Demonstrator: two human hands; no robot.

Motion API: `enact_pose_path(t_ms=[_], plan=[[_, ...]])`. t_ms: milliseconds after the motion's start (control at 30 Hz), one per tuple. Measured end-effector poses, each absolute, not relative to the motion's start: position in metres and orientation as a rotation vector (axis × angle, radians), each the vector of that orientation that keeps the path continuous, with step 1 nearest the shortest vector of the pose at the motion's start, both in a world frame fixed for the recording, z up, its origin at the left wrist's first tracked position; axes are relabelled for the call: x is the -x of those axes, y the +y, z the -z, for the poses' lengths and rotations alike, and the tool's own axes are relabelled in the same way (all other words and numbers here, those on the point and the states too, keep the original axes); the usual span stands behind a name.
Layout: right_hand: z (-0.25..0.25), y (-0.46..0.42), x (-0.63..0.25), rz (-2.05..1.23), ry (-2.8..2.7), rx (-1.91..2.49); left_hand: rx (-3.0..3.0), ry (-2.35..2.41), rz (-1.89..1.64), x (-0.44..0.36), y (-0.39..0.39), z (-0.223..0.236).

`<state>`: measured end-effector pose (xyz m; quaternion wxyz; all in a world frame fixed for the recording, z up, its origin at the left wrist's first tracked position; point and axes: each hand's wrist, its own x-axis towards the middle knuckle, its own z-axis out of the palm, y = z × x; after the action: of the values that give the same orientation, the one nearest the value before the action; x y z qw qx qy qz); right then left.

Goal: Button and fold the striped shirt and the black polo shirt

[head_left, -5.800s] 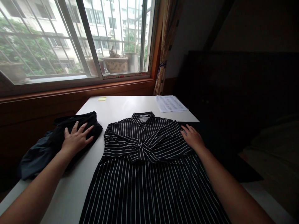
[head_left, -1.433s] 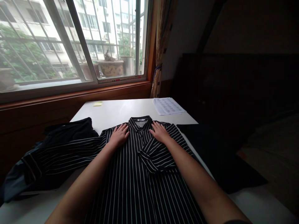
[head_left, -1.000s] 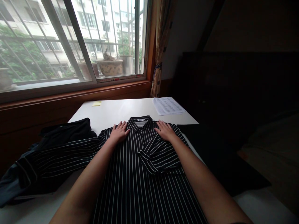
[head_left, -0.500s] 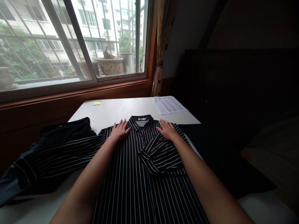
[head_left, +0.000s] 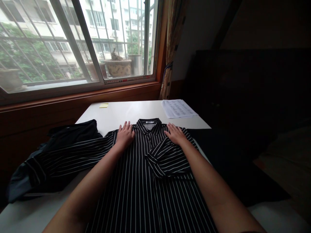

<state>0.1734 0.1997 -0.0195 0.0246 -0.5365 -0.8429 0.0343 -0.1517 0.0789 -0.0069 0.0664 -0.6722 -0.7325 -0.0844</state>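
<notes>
A black shirt with white stripes (head_left: 136,181) lies front side up on the white table (head_left: 121,111), its collar toward the window. My left hand (head_left: 125,133) rests on the shoulder left of the collar, fingers stretched out. On the other shoulder lies my right hand (head_left: 175,133), also flat with its fingers extended. The right-hand sleeve is folded in across the chest, while the left-hand sleeve stretches out to the left over other clothes. Below the frame the shirt's hem is out of sight.
Dark folded clothes (head_left: 73,134) lie at the table's left edge. Printed sheets (head_left: 179,108) and a yellow sticky note (head_left: 104,105) are near the far edge. Dark cloth (head_left: 225,158) spreads at the right. Beyond the table are a barred window and a tied curtain (head_left: 166,81).
The view has shifted slightly, so the scene sits a little further right. My left hand has moved slightly left relative to the collar; both hands stay flat on the shirt.
</notes>
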Motion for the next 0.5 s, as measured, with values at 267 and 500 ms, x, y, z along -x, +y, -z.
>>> enact_pose_path(t_ms=[267, 500], plan=[[0.021, 0.201, -0.173, -0.111, -2.617, 1.659, 2.002, -2.324, 0.152, 0.184, 0.043, 0.019], [0.023, 0.203, -0.174, -0.117, -2.614, 1.664, 1.991, -2.348, 0.093, 0.222, 0.046, 0.009]])
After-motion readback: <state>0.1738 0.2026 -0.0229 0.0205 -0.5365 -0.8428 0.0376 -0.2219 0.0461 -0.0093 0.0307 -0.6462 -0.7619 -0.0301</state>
